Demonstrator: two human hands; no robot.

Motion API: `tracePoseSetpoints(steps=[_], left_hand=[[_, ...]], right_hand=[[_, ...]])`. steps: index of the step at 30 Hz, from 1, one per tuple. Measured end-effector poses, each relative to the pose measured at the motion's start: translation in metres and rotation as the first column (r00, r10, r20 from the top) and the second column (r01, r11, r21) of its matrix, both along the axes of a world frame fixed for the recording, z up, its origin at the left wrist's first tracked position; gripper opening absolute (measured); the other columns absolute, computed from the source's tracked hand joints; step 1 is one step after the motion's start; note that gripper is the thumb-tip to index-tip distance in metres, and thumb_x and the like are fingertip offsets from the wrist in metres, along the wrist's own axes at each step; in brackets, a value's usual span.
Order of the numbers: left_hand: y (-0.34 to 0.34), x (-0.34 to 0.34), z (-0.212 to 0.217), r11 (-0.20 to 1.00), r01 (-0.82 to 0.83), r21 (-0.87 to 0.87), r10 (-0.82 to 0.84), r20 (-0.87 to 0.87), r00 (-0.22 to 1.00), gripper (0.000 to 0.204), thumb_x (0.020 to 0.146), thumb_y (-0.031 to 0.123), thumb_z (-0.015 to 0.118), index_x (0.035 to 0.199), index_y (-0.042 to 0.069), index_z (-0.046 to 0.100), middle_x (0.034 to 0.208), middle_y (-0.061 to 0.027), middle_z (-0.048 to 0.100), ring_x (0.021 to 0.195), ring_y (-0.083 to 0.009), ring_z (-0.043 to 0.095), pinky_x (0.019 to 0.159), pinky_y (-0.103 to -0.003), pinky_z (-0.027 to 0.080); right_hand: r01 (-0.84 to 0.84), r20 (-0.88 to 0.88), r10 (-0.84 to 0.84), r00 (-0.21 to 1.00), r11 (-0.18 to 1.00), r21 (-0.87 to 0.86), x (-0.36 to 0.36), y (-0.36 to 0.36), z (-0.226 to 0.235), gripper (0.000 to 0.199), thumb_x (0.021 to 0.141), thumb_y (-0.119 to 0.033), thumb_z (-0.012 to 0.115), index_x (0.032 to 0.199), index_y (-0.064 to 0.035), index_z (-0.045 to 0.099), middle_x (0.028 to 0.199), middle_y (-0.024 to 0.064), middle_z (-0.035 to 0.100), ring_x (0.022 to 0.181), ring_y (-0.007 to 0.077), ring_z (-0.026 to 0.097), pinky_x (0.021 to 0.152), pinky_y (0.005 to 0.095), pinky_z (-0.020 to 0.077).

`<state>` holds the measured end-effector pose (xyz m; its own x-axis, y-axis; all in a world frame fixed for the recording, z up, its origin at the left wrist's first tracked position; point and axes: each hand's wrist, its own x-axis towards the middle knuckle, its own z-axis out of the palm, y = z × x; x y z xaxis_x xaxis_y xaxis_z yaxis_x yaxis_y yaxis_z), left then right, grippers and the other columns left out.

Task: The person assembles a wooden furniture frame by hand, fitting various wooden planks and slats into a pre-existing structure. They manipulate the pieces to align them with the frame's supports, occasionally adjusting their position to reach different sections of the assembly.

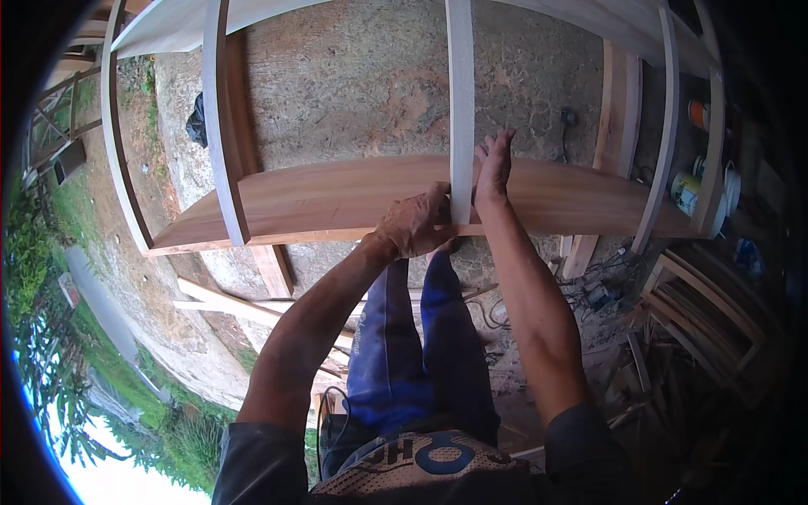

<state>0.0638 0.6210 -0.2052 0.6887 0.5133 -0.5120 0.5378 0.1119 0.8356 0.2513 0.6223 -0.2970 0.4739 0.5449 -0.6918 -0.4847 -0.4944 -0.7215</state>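
Note:
A long reddish-brown wooden board [337,198] lies across in front of me, with pale wooden slats crossing its near edge. My left hand [412,223] is closed at the foot of the middle slat [460,101], just where it meets the board. Some of its fingertips are hidden behind the slat. On the slat's other side, my right hand [494,172] has its fingers stretched out and its palm edge close against the wood. Whether that palm presses on the slat is hard to see.
Further slats [220,126] stand left and right along the frame, and a pale panel [168,27] spans its far side. Loose timber strips [227,301] lie on the ground. Buckets [688,192] and stacked wooden frames [703,307] stand at right. A dark bag [196,120] lies left.

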Motion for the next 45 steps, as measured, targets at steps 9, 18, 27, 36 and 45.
tracePoseSetpoints(steps=[9, 18, 27, 36, 45], left_hand=[[0.003, 0.001, 0.005, 0.999, 0.032, -0.039, -0.034, -0.077, 0.996, 0.066, 0.084, 0.026, 0.078, 0.131, -0.001, 0.040, 0.116, -0.0225, 0.067, 0.108, -0.0351, 0.068, 0.089, -0.044, 0.054], [0.003, 0.003, 0.000, 0.959, -0.204, -0.194, 0.206, -0.013, 0.978, 0.046, 0.098, 0.041, 0.059, 0.118, 0.000, 0.055, 0.095, -0.0182, 0.071, 0.092, -0.0309, 0.071, 0.082, -0.040, 0.053], [-0.004, 0.017, -0.037, 0.862, -0.398, -0.314, 0.396, -0.074, 0.915, 0.052, 0.100, 0.052, 0.054, 0.105, 0.001, 0.061, 0.080, -0.0105, 0.066, 0.081, -0.0191, 0.067, 0.070, -0.034, 0.052], [0.003, 0.044, -0.021, 0.782, -0.435, -0.447, 0.455, -0.068, 0.888, 0.047, 0.088, 0.047, 0.076, 0.093, 0.002, 0.063, 0.075, -0.0033, 0.064, 0.067, -0.0120, 0.064, 0.058, -0.031, 0.053], [-0.003, 0.041, -0.041, 0.842, -0.423, -0.336, 0.420, -0.083, 0.904, 0.046, 0.087, 0.045, 0.077, 0.090, 0.000, 0.068, 0.073, -0.0031, 0.064, 0.067, -0.0102, 0.062, 0.059, -0.031, 0.051]], right_hand=[[-0.036, 0.161, 0.027, 0.987, 0.998, 0.054, -0.018, -0.001, 0.003, 0.087, 0.099, -0.066, 0.037, 0.160, -0.0099, 0.011, 0.160, 0.0228, 0.027, 0.143, 0.0375, 0.037, 0.117, 0.0435, 0.0302], [-0.518, 0.486, 0.598, 0.637, 0.800, -0.304, 0.037, -0.026, 0.063, 0.062, 0.106, -0.053, 0.030, 0.135, -0.0044, 0.056, 0.123, 0.0210, 0.066, 0.119, 0.0342, 0.061, 0.099, 0.0385, 0.0467], [-0.245, 0.654, 0.726, 0.213, 0.688, -0.683, 0.126, -0.088, 0.083, 0.042, 0.103, -0.045, 0.041, 0.122, -0.0159, 0.065, 0.111, 0.0123, 0.072, 0.099, 0.0376, 0.068, 0.088, 0.0475, 0.0524], [-0.286, 0.648, 0.741, 0.176, 0.668, -0.687, 0.124, -0.090, 0.085, 0.040, 0.103, -0.044, 0.042, 0.116, -0.0170, 0.068, 0.110, 0.0121, 0.072, 0.098, 0.0386, 0.068, 0.087, 0.0475, 0.0522], [-0.267, 0.603, 0.780, 0.165, 0.624, -0.734, 0.120, -0.086, 0.090, 0.043, 0.102, -0.046, 0.040, 0.119, -0.0176, 0.067, 0.111, 0.0134, 0.071, 0.101, 0.0409, 0.066, 0.088, 0.0493, 0.0511]])
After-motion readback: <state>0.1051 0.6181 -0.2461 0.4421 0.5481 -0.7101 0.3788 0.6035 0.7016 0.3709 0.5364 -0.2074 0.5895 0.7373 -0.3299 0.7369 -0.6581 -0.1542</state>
